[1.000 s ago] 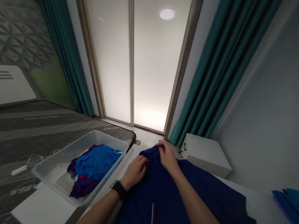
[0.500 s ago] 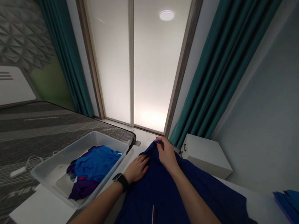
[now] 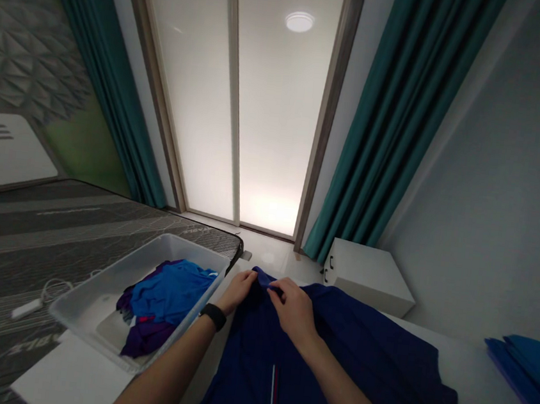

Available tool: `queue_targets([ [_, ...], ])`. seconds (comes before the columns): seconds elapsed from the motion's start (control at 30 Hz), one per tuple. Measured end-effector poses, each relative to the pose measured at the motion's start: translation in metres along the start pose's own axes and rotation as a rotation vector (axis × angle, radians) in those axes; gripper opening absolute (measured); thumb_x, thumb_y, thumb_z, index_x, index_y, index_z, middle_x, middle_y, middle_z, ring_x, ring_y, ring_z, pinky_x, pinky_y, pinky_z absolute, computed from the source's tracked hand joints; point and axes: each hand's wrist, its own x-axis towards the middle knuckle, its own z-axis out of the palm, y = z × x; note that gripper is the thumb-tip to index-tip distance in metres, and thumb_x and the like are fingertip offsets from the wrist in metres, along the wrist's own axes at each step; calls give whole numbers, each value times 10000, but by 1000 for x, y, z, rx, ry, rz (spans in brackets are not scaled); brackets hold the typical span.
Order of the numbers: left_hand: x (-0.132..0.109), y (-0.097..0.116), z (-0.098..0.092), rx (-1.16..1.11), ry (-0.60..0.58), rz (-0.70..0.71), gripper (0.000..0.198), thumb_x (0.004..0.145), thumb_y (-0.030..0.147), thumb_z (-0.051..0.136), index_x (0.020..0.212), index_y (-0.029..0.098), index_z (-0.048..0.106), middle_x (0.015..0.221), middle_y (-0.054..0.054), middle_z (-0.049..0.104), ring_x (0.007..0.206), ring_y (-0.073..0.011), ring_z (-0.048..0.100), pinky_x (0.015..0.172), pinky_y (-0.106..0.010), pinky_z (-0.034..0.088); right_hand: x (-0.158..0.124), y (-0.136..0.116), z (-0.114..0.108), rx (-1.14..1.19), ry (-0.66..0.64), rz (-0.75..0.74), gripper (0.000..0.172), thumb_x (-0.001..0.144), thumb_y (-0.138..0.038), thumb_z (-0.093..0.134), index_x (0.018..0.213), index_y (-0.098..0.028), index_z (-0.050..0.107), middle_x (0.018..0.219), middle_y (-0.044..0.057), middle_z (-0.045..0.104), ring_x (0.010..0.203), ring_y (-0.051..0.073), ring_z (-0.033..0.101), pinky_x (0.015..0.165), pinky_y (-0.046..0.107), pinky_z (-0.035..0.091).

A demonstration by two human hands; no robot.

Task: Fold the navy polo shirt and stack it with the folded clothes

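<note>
A dark navy garment (image 3: 344, 364) with a thin red and white stripe lies spread over a white table (image 3: 481, 391) in front of me. My left hand (image 3: 237, 290), with a black watch on the wrist, pinches the garment's far edge. My right hand (image 3: 293, 307) grips the same far edge just to the right, fingers closed on the cloth. Both hands sit close together at the garment's top corner.
A clear plastic bin (image 3: 95, 302) with blue and purple clothes (image 3: 163, 300) stands at my left on a low white surface. A grey mattress (image 3: 30, 234) with a white cable lies further left. Folded blue clothes (image 3: 527, 370) rest at the right. A white cabinet (image 3: 368, 276) and teal curtains stand ahead.
My right hand has drawn the garment's far edge back toward me. My left hand has moved up to pinch the edge beside it.
</note>
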Motion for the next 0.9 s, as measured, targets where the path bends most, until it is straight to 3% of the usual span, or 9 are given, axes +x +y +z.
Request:
queue_targets([
  [0.1,-14,-3,-3,-81,-60,-67,508,939,450,303,772,123,652,720,-77,663,661,-198,627,623,-297,479,-20,0,15,-88,-102,-29,155,914,-213,524,930,-253,672,951,-6,690,779,147,655,677,244,456],
  [0.2,-30,-7,-4,-137,-153,-110,475,892,511,397,711,132,619,632,-37,614,488,-144,555,497,-264,420,-32,4,28,-166,-151,-41,155,924,-202,525,946,-257,668,943,-18,684,802,140,662,664,230,444],
  [0.33,-41,-12,-2,-165,-189,-134,319,768,423,600,905,135,609,595,32,570,424,-111,502,429,-224,353,-38,5,37,-244,-203,-72,129,929,-212,531,929,-246,655,930,-13,671,800,137,660,654,222,434],
  [0.57,-42,-18,-3,-73,-42,-107,267,800,228,530,1056,154,518,606,74,499,468,-105,483,482,-214,366,-47,2,32,-316,-353,-103,304,916,-170,507,1188,-278,586,1073,11,651,869,155,671,669,228,457],
  [0.73,-52,-9,-10,88,43,10,163,785,148,526,939,182,567,715,23,543,653,-148,535,643,-263,389,-52,13,16,-279,-401,-85,336,914,-149,473,1194,-284,600,1101,11,640,915,160,661,728,237,469],
  [0.8,-59,1,-12,152,25,80,111,806,149,512,878,191,586,753,4,555,715,-164,542,691,-278,389,-53,16,9,-255,-400,-75,325,920,-146,453,1165,-278,622,1085,12,641,918,158,654,759,240,466],
  [0.9,-70,17,-13,363,-143,225,73,831,185,530,839,202,600,763,-6,580,741,-180,554,696,-285,387,-56,19,-2,-242,-399,-51,311,927,-156,439,1133,-264,644,1052,20,644,888,161,644,780,251,458],
])
